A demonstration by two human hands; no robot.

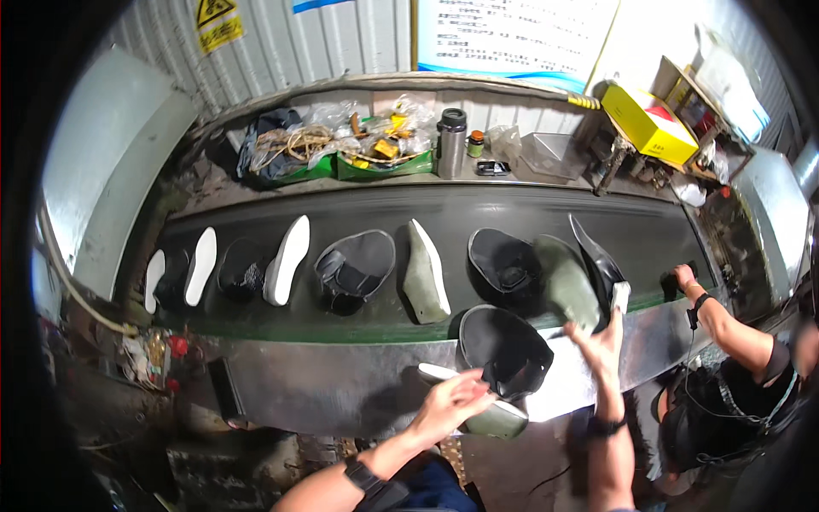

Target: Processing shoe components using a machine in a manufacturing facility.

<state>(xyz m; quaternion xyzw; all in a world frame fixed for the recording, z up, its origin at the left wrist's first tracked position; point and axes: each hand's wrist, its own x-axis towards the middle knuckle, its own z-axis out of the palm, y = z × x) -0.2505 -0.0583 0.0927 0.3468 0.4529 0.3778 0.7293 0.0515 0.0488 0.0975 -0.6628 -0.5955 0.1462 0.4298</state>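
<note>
My left hand (pixel 455 399), its fingers stretched and slightly blurred, is over the metal ledge beside a black boot upper (pixel 499 341) with a wide opening. Under and beside that hand lies a green shoe last (pixel 499 421); a white sole edge (pixel 435 371) shows just above. My right hand (pixel 601 346), thumb and fingers spread, reaches to the belt's near edge. It is between a green last (pixel 563 286) and a dark, curved, pointed piece (pixel 600 256); a white bit (pixel 621 296) is at its fingertips. Whether it touches either is unclear.
Along the dark conveyor belt (pixel 461 205) sit black uppers (pixel 357 264), white-soled lasts (pixel 287 260) and a green last (pixel 425 273). Behind stand a steel flask (pixel 452 143), cluttered green trays (pixel 384 162) and a yellow box (pixel 650 124). At right, a co-worker's hand (pixel 685 277) touches something black.
</note>
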